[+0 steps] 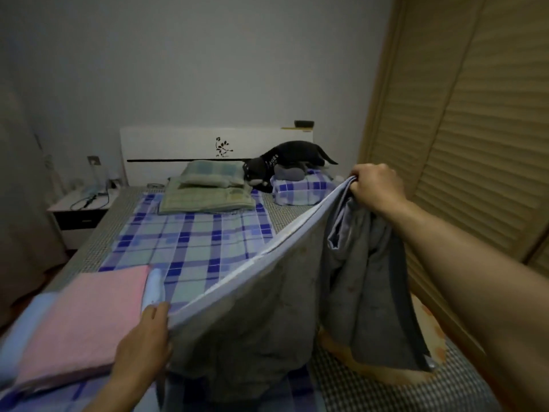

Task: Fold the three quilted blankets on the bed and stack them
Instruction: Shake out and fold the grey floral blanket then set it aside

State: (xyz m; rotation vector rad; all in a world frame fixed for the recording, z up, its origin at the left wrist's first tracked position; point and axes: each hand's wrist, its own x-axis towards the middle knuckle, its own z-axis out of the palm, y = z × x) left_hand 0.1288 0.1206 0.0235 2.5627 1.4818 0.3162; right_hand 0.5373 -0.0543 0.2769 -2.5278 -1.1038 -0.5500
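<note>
Grey quilted blanket (267, 307) between two raised hands' grip

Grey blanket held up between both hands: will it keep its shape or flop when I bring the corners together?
Likely floppy: the grey blanket sags between the left hand and right hand. Probably bulky: it hangs in thick folds. Its lower end may drag on the bed.

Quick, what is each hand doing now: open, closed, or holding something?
Left hand: grips the grey blanket's edge.
Right hand: grips the same blanket, raised higher.
</note>
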